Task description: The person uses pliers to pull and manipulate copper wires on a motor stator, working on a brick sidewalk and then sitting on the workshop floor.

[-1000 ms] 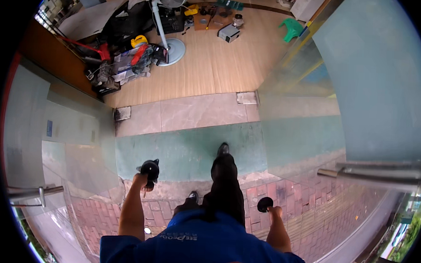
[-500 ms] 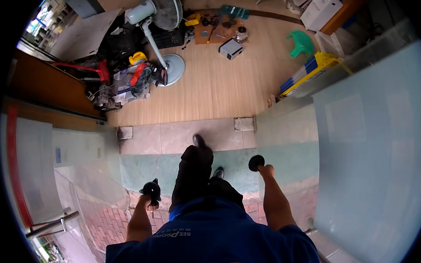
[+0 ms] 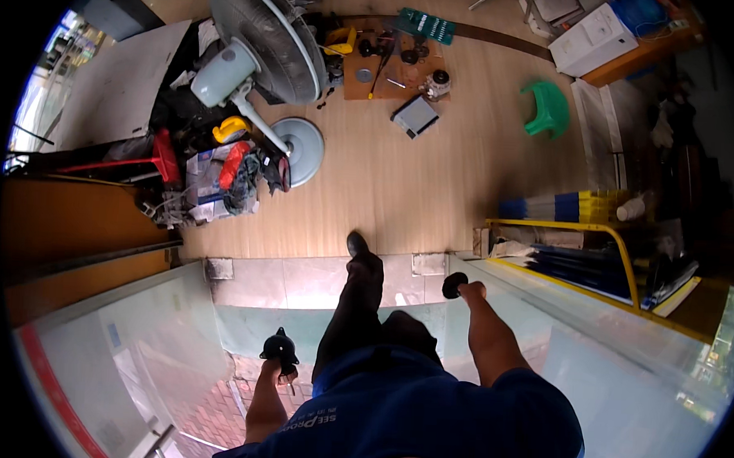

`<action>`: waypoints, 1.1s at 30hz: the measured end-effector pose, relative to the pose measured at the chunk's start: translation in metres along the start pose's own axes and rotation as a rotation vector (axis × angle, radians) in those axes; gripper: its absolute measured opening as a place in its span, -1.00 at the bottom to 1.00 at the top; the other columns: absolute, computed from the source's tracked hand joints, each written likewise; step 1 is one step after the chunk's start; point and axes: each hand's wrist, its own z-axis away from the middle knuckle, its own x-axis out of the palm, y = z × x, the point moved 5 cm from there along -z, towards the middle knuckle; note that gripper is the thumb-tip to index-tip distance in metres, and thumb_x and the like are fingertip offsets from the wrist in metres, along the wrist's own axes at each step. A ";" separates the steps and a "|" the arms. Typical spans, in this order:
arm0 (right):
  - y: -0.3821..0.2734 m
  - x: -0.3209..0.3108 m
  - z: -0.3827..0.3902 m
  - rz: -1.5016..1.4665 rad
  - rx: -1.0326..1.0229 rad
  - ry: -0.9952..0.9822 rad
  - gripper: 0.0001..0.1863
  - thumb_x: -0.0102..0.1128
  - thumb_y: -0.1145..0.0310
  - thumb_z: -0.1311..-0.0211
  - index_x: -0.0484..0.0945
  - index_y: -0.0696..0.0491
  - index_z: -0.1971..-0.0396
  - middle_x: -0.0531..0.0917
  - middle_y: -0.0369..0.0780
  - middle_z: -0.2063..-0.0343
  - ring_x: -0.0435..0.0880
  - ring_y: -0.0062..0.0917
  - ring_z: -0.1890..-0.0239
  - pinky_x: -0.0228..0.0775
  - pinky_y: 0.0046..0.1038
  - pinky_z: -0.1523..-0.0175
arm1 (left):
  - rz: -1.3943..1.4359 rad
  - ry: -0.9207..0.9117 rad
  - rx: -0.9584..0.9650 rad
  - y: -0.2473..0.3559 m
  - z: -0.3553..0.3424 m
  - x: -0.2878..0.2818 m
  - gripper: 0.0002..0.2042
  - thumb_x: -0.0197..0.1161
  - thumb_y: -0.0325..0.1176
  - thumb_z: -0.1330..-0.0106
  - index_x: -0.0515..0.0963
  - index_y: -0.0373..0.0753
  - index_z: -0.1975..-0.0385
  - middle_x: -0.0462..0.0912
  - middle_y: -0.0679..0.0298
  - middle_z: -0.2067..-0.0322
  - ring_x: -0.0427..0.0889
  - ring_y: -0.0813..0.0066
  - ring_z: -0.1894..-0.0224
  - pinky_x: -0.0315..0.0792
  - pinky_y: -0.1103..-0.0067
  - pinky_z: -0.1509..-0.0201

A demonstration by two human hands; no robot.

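Note:
My left hand (image 3: pixel 275 372) is closed around a black round part with pointed lugs on its rim (image 3: pixel 281 346). It hangs low beside my left leg, above the brick paving. Out to the right, my right hand (image 3: pixel 473 290) grips a black round disc-shaped part (image 3: pixel 455 285), its exact kind too small to make out. Both arms are held apart from my body. My front foot (image 3: pixel 356 243) is at the edge of the wooden floor, just past the pale tile threshold (image 3: pixel 315 282).
Glass panels flank the doorway. Ahead on the left stand a pedestal fan (image 3: pixel 295 150) and a pile with a red tool (image 3: pixel 167 159). A brown board (image 3: pixel 362 88) holds tools, near a grey box (image 3: pixel 415 116). To the right are a green stool (image 3: pixel 547 108) and a yellow-framed rack (image 3: pixel 627 269).
I have stepped forward through the doorway; the fan, stool and board appear nearer, and the yellow rack shows more fully. Both hands still carry their black parts.

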 end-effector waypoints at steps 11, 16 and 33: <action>-0.345 -0.107 -0.131 -0.283 -0.102 -0.100 -0.68 0.31 0.15 -0.09 0.46 -0.01 0.70 0.44 -0.29 0.77 0.37 -0.53 0.79 0.24 -0.38 0.68 | 0.269 -0.035 0.014 0.162 0.058 0.025 -0.40 -0.15 0.32 -0.36 0.12 0.03 0.82 0.04 0.48 0.89 0.06 0.62 0.94 -0.11 0.62 0.87; -0.524 -0.107 -0.154 -0.483 -0.073 -0.173 -0.67 0.34 0.19 -0.19 0.49 0.06 0.61 0.39 -0.33 0.77 0.31 -0.57 0.80 0.18 -0.40 0.66 | 0.314 0.226 -0.035 0.152 0.086 0.061 -0.42 -0.11 0.28 -0.37 0.15 0.04 0.80 0.04 0.49 0.89 0.07 0.62 0.94 -0.09 0.62 0.88; -0.930 -0.152 -0.197 0.074 -0.646 -0.085 -0.60 0.28 0.15 -0.04 0.67 0.24 0.34 0.72 0.01 0.28 0.72 -0.17 0.16 0.53 -0.28 0.04 | 0.442 0.219 -0.293 0.274 0.167 0.307 -0.43 -0.10 0.26 -0.39 0.16 0.03 0.79 0.04 0.49 0.90 0.07 0.62 0.94 -0.09 0.61 0.89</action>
